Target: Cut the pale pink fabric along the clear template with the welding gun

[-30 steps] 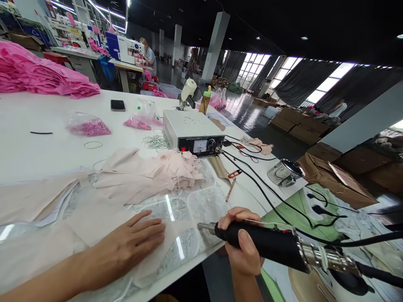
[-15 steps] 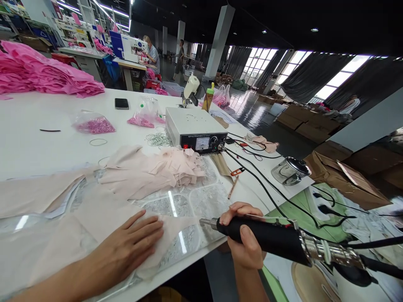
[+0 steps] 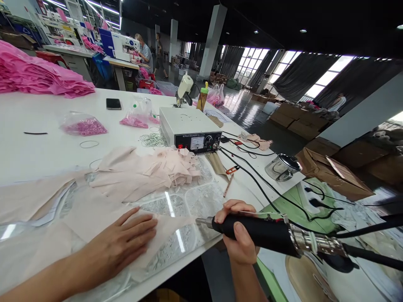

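Distant person (image 3: 160, 52) moved left; tool (image 3: 264, 233) overhangs table edge (image 3: 185, 260).

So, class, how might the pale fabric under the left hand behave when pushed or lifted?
The pale fabric looks thin, so it would probably droop. It may slide unless the left hand holds it, since the sheet beneath looks glossy.

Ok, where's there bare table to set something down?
Bare tabletop lies between the pink stack and the dark strip, and between that strip and the pale fabric. It's crowded around the control box: bands, scraps, a bag.
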`<control>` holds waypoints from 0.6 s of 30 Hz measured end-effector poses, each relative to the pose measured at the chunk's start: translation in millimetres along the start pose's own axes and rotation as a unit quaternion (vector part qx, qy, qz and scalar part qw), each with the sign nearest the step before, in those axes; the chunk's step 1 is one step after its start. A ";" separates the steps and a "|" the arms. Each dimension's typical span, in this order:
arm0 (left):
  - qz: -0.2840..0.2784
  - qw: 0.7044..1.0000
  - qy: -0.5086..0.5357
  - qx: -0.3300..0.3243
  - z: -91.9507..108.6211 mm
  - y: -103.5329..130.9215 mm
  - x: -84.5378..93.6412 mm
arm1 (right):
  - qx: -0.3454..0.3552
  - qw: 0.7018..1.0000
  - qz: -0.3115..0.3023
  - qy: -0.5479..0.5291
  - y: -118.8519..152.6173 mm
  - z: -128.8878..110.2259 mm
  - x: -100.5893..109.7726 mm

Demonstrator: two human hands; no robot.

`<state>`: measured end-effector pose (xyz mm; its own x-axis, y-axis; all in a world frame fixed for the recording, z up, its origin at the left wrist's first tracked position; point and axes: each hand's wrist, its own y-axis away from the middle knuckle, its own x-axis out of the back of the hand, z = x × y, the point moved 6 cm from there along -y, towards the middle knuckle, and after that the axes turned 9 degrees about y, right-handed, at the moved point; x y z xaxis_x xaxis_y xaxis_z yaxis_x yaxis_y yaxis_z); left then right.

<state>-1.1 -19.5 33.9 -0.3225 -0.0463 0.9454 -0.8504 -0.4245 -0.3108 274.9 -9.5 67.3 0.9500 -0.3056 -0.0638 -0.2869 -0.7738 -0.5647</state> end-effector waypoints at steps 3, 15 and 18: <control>-0.003 1.000 0.008 -0.010 5.2 -7.5 3.5 | 0.012 0.999 0.031 -0.025 0.3 -2.0 1.4; 0.024 0.996 0.090 0.008 3.1 -16.1 6.8 | -0.016 0.998 0.002 -0.053 5.4 -12.7 2.1; 0.021 0.995 0.095 0.027 1.3 -19.9 4.8 | -0.020 0.998 -0.013 -0.059 8.3 -17.3 0.4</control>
<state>14.8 -12.4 44.7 -0.4340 0.1043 0.8949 -0.8127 -0.4740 -0.3389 270.7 -25.7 76.8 0.9645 -0.2188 -0.1481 -0.2642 -0.8027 -0.5346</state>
